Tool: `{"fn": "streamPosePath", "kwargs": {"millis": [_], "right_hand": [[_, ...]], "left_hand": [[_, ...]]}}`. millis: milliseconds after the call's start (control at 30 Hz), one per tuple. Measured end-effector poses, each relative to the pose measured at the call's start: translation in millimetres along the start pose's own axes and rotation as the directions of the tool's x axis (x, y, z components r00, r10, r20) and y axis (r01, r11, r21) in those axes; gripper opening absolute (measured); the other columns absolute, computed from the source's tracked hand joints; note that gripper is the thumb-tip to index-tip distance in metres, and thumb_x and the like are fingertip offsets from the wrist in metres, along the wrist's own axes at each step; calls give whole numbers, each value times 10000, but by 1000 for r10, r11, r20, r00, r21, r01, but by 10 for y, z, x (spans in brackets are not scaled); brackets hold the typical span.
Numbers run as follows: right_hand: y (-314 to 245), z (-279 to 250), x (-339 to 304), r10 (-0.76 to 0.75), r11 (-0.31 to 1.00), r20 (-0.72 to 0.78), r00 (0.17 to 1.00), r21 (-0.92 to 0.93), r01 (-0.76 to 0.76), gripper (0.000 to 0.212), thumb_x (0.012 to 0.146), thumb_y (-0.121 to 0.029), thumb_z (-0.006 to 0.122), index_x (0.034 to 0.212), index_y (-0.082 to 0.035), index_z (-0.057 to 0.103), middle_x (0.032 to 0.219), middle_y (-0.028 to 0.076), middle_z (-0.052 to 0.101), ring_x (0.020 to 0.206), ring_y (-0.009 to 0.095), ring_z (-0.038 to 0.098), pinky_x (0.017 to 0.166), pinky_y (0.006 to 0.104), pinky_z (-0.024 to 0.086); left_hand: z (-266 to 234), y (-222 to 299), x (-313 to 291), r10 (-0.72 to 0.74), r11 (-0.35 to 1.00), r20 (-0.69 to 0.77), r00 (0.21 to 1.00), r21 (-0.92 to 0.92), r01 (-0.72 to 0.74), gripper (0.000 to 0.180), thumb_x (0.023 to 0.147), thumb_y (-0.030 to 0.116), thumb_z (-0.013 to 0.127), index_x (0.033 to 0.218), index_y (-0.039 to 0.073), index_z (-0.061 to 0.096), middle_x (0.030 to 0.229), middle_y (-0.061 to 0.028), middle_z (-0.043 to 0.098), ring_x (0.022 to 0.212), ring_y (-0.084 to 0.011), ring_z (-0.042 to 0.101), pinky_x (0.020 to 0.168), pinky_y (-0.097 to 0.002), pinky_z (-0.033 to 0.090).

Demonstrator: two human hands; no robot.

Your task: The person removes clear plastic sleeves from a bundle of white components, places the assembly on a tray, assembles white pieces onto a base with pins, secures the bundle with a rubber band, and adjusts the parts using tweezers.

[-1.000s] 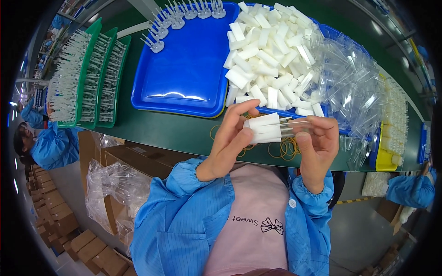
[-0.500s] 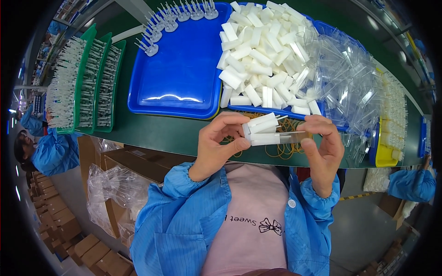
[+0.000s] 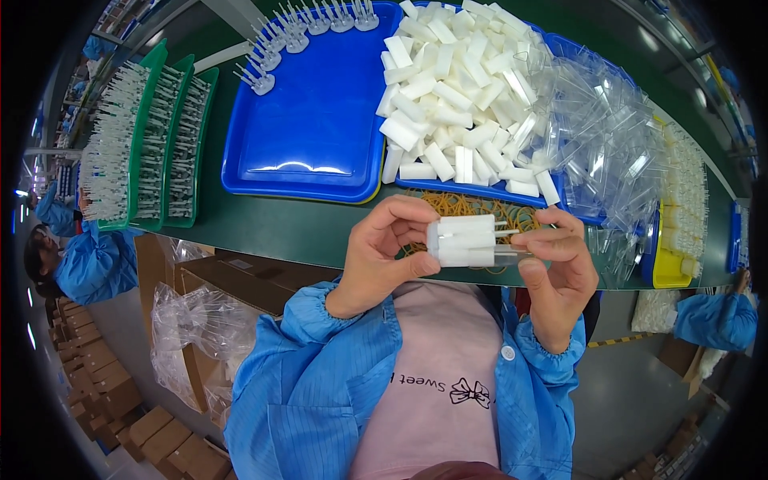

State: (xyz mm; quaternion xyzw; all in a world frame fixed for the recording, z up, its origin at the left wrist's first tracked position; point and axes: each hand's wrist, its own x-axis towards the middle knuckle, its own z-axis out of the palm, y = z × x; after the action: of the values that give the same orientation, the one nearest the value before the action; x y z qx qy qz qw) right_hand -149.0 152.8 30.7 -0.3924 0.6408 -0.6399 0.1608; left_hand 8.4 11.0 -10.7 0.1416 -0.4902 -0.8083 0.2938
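Holding white blocks (image 3: 468,232) and a clear tube (image 3: 510,255) above a green table (image 3: 272,227)

Grips the clear base (image 3: 433,242) under the blocks in the left hand (image 3: 376,252), thumb and fingers curled around its edge. Pinches the tube between thumb and fingers of the right hand (image 3: 562,272), at the right end of the nearer block; cannot tell whether fitted around it. Holds the blocks sideways, side by side, with a thin rod (image 3: 507,232) jutting right. Has both hands above the table's near edge, just over a tangle of rubber bands (image 3: 448,206). Faces a blue tray (image 3: 308,152) with pronged pieces (image 3: 294,38) set around the far-left corner. Has a heap of loose blocks (image 3: 460,96) right of the tray, then a mound of loose tubes (image 3: 608,128), then a yellow tray (image 3: 670,274). Has packed green trays (image 3: 142,160) at left. Wears a blue coat (image 3: 312,392).
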Motion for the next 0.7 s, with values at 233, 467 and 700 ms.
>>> {"fn": "streamPosePath", "kwargs": {"millis": [233,467,700], "right_hand": [[-19,0,-38,-79,992,82,994,-97,87,160,686,-73,766,798,-67,652,847,56,690,1047,249,535,1019,490,302],[3,49,-71,-40,996,67,997,-78,45,154,672,-45,762,784,-62,659,844,49,685,1006,248,552,986,482,342],[92,-14,152,-19,1000,183,983,13,17,153,753,-39,681,904,-16,663,948,77,660,997,253,553,882,345,418]], "left_hand": [[39,11,-10,4,1000,76,997,23,-6,443,701,59,807,1065,14,559,1101,-91,503,996,-157,556,867,-296,488],[22,-27,-17,-39,999,92,995,32,37,427,704,48,801,1052,16,556,1115,-89,487,1000,-158,552,863,-298,485],[22,-42,32,-192,970,0,981,-152,190,421,780,38,736,1122,30,492,1086,-87,561,987,-146,577,852,-272,483]]}}
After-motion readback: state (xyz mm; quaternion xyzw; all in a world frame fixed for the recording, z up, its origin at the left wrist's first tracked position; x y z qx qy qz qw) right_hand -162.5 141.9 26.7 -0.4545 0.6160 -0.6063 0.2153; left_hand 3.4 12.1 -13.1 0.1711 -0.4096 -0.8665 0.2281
